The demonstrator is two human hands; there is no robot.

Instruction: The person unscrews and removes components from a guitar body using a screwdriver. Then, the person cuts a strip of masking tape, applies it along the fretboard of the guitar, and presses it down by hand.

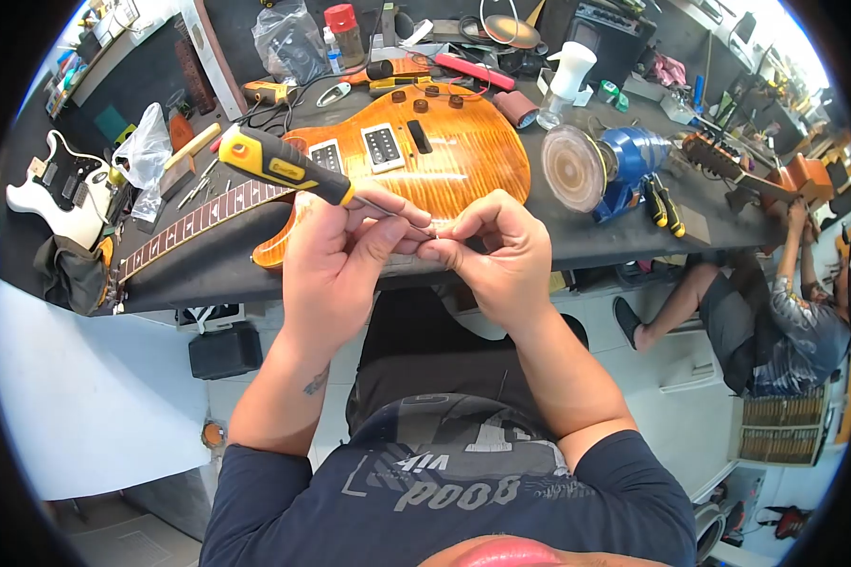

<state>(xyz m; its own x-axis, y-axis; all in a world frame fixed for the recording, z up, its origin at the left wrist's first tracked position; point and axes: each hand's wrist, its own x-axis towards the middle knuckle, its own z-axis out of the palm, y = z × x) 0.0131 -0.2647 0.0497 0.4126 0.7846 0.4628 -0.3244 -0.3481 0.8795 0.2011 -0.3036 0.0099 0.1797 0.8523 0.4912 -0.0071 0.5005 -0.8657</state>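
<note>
My left hand (pixel 336 250) is closed around the shaft of a screwdriver with a yellow and black handle (pixel 284 165). Its handle sticks up to the left above the fingers, and the shaft slants down to the right. At the tip, my right hand (pixel 501 255) pinches thumb and forefinger together, close against the left fingertips. Whatever lies between those fingers is too small to make out. Behind both hands, an amber flame-top electric guitar (pixel 473 156) lies face up on the dark workbench (pixel 577 236), its neck pointing to the lower left.
A white guitar body (pixel 76 194) lies at the left. To the right stand a blue bench grinder (pixel 633 151) with a round buffing wheel (pixel 574 168) and yellow-black pliers (pixel 665 206). Tools and a white spray bottle (pixel 569 76) crowd the back. Another person (pixel 804 321) sits at far right.
</note>
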